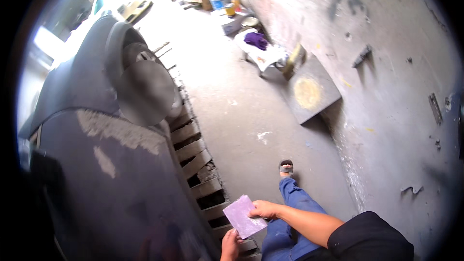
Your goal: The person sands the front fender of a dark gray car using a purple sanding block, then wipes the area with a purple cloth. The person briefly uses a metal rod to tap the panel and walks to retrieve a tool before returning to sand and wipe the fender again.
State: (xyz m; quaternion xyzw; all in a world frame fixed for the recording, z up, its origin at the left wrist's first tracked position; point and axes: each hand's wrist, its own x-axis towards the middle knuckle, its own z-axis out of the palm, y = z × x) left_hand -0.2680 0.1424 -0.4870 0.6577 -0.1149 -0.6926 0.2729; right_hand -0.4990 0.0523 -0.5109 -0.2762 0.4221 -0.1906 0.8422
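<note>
Both my hands hold a small purple sheet (244,215), which looks like sandpaper, low in the middle of the view. My right hand (265,209) grips its right edge, with the forearm coming in from the lower right. My left hand (230,244) pinches its lower corner from below. The sheet hangs beside a dark blue car body (111,183) with pale sanded patches, on my left. My foot in a sandal (286,166) and my blue trouser leg show just behind the sheet.
A side mirror (145,89) sticks out from the car. A row of wooden slats (195,162) covers a pit beside it. A dark board (311,92) leans on the grey wall at right. Paint cans and a cloth-covered stool (258,48) stand farther back.
</note>
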